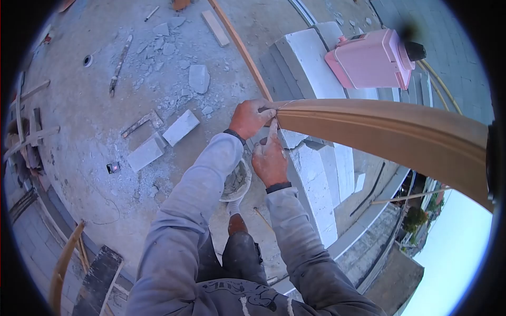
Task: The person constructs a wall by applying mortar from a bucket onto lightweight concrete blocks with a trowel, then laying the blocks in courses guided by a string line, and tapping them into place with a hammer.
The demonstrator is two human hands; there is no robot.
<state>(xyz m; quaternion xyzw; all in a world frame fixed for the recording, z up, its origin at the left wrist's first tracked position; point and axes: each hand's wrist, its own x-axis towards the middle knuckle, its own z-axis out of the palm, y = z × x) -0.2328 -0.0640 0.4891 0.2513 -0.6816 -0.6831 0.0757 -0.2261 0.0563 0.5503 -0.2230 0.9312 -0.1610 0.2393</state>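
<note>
A long brown wooden post with grooved edges runs from the middle to the right. At its near end, my left hand is closed in a pinch on a thin string at the post's corner. Just below, my right hand has its index finger stretched up to the post end, the other fingers curled; the string seems to run down into them. Under my wrists, a bucket with grey mortar stands on the floor, partly hidden by my left sleeve.
Stacked pale blocks lie beneath and beyond the post, with a pink jug on top. Two loose blocks, a broken slab piece and rubble lie on the dusty floor. A wooden strip slants away behind my left hand.
</note>
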